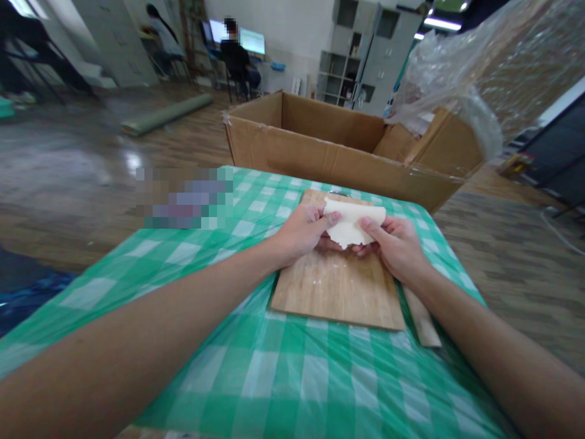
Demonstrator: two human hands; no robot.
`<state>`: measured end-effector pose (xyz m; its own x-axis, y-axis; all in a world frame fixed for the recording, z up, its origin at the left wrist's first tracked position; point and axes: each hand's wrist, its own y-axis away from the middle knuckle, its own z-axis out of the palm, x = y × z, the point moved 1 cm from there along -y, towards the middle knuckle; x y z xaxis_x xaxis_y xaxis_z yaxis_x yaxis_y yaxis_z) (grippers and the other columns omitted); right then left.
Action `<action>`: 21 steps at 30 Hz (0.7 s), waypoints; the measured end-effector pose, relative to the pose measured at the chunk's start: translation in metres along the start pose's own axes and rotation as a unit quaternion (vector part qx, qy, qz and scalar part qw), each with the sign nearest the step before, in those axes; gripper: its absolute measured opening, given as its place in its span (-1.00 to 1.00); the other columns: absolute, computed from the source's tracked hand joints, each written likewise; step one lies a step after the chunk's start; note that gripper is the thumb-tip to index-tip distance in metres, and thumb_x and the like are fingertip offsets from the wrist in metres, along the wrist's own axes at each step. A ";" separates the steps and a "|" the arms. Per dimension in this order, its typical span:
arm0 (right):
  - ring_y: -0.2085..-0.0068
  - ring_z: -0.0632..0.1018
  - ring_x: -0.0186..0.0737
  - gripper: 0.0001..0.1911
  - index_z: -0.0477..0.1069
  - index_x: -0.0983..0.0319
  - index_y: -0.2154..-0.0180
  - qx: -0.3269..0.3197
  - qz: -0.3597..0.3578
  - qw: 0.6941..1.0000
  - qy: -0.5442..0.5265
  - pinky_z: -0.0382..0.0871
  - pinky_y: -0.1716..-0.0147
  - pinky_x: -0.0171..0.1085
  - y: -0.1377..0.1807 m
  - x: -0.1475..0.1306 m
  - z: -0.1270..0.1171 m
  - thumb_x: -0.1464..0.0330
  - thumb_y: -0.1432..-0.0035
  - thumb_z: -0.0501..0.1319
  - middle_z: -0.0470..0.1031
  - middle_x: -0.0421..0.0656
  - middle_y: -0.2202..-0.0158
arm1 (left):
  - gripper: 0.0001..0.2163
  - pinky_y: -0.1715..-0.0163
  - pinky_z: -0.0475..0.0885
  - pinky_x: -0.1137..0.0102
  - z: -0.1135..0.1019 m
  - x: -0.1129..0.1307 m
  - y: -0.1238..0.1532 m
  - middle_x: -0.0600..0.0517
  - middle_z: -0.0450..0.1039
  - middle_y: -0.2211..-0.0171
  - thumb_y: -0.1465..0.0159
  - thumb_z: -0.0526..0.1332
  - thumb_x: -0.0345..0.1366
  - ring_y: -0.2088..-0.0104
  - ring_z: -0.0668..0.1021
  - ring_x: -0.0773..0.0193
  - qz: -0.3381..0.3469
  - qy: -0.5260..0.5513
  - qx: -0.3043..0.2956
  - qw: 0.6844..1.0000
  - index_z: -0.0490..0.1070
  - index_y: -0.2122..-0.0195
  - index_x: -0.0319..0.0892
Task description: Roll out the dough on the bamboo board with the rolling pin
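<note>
A thin, cream-white sheet of dough [355, 221] with a ragged lower edge is held up above the far half of a wooden cutting board [338, 299]. My left hand [305, 233] grips its left side, thumb on top and fingers beneath. On the other side, my right hand [398, 244] pinches it the same way, with the thumb lying across its face. Whitish smears mark the board. Beside the board's right edge lies a wooden stick [421, 318], its far end hidden under my right hand. A shiny rim [339, 194] shows just behind the board, mostly hidden.
A green-and-white checked plastic cloth [237, 378] covers the table. Beyond its far edge stands a large open cardboard box [320, 149], with clear plastic wrap [457, 79] at the right. A rolled mat [169, 114] lies on the floor. Two people sit farther back, one facing monitors [252, 41].
</note>
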<state>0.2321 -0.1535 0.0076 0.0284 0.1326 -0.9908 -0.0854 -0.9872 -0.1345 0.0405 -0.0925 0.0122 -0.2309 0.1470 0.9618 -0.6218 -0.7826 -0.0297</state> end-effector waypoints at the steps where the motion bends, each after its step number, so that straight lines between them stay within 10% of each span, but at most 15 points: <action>1: 0.52 0.62 -0.25 -0.56 0.64 0.28 0.21 0.010 -0.003 1.000 -0.007 0.60 0.56 -0.33 -0.001 0.001 -0.001 0.03 -0.11 0.49 0.68 -0.08 0.40 | -0.75 0.35 0.61 0.37 0.000 0.000 0.000 -0.09 0.64 0.37 -0.31 0.42 -0.17 0.39 0.65 0.26 0.002 0.003 0.016 1.000 0.59 0.27 -0.30; 9: 0.29 0.70 -0.12 -0.58 0.66 0.25 0.19 -0.007 0.016 0.998 -0.066 0.71 0.20 -0.10 -0.001 0.003 -0.001 0.02 -0.16 0.46 0.69 -0.07 0.24 | -0.74 0.51 0.52 0.48 -0.010 -0.005 -0.006 -0.06 0.62 0.40 -0.19 0.51 -0.18 0.49 0.58 0.34 0.039 0.044 0.121 0.991 0.62 0.33 -0.32; 21: 0.48 0.63 -0.26 -0.58 0.65 0.29 0.23 -0.109 0.015 0.990 0.087 0.56 0.48 -0.34 0.007 -0.010 0.005 0.04 -0.16 0.46 0.71 0.00 0.32 | -0.73 0.47 0.47 0.52 0.002 0.000 0.008 -0.07 0.62 0.43 -0.21 0.50 -0.18 0.46 0.60 0.34 0.040 -0.103 -0.078 0.991 0.58 0.34 -0.32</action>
<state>0.2263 -0.1616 0.0160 0.2016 0.1042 -0.9739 0.1275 -0.9887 -0.0794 0.0371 -0.0998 0.0128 -0.1357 -0.0508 0.9895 -0.7194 -0.6816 -0.1336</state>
